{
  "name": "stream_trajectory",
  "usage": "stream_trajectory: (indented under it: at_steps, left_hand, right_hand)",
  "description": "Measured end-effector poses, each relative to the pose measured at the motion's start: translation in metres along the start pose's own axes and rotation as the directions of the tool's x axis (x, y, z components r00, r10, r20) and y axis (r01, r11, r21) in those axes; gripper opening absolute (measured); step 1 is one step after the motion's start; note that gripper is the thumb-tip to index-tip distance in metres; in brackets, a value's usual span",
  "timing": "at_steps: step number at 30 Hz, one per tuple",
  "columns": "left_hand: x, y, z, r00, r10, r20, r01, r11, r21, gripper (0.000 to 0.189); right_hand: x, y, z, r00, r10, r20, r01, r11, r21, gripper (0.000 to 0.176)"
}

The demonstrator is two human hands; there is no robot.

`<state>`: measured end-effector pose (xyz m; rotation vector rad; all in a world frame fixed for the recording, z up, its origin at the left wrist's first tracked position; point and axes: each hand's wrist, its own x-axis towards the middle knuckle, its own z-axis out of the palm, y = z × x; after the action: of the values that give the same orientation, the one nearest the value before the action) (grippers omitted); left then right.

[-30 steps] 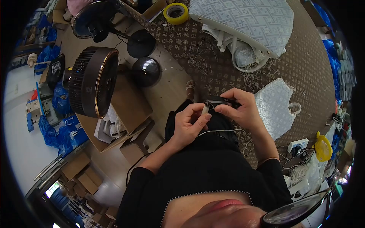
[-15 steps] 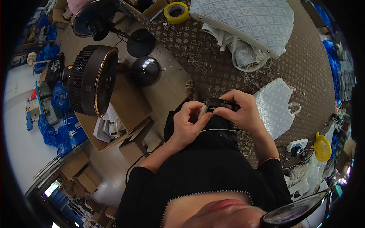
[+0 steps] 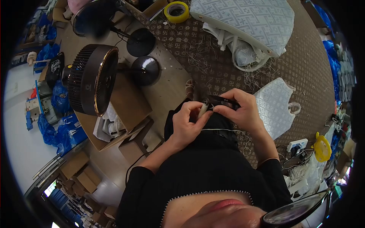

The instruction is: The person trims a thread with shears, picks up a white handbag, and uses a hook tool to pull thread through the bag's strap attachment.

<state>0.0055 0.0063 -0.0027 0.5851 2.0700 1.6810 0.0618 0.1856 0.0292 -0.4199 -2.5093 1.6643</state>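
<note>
My left hand (image 3: 185, 123) pinches a pale cylindrical piece (image 3: 203, 110) with a dark metal-looking end between thumb and fingers. Close beside it, my right hand (image 3: 241, 107) is closed around a dark, glossy tool (image 3: 221, 101) whose near end points at the pale piece. Its exact kind cannot be made out, nor whether the two pieces touch. Both hands are over my black-clad lap. A thin white cord (image 3: 220, 130) runs across the lap below them toward the right.
Left are dark fans (image 3: 93, 79) and an open cardboard box (image 3: 125, 110). On the patterned surface lie a pale patterned bag (image 3: 243, 22), a flat bag panel (image 3: 273, 108), loose threads, yellow tape (image 3: 176, 12), a power strip (image 3: 297, 145) and a yellow object (image 3: 322, 147).
The dark tool in my right hand has tilted slightly, its near end now a little higher. My left hand and the pale piece stay almost in place.
</note>
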Motion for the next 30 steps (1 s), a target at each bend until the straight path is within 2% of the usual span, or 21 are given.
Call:
stream_trajectory:
  at_steps: [3, 5, 11, 18, 20, 27, 30]
  left_hand:
    - [0.0005, 0.0006, -0.0001, 1.0, 0.009, -0.002, -0.009, 1.0, 0.02, 0.029]
    - [0.0006, 0.0005, 0.0002, 1.0, 0.022, -0.008, -0.022, 1.0, 0.014, 0.03]
    - [0.0003, -0.0008, 0.0006, 0.999, 0.027, -0.022, -0.026, 0.999, 0.037, 0.031]
    - [0.0024, 0.0026, 0.0011, 0.997, 0.057, -0.053, -0.052, 0.994, 0.092, 0.027]
    - [0.003, 0.0039, 0.0008, 0.996, 0.069, -0.059, -0.062, 0.991, 0.117, 0.025]
    - [0.0025, 0.0004, 0.0008, 0.992, 0.106, -0.067, -0.095, 0.985, 0.146, 0.025]
    - [0.0019, -0.0012, -0.0005, 0.988, 0.157, -0.003, -0.154, 0.971, 0.185, 0.031]
  right_hand:
    - [0.0, -0.0002, -0.0011, 0.999, 0.037, -0.022, -0.037, 0.999, 0.009, 0.028]
    - [-0.0009, 0.0007, 0.0006, 1.0, -0.013, 0.0, 0.013, 1.0, 0.002, 0.028]
    - [0.0002, -0.0003, -0.0002, 0.999, 0.011, -0.046, -0.012, 1.0, -0.018, 0.028]
    - [-0.0001, -0.0001, 0.0014, 0.999, -0.04, -0.012, 0.039, 0.998, -0.045, 0.028]
    - [0.0, -0.0007, 0.0002, 0.998, -0.008, -0.059, 0.005, 0.998, -0.058, 0.028]
    - [-0.0005, 0.0005, 0.0029, 0.998, -0.054, -0.02, 0.053, 0.997, -0.057, 0.027]
    - [-0.0002, -0.0002, 0.0009, 0.998, -0.007, -0.061, 0.004, 0.999, -0.05, 0.027]
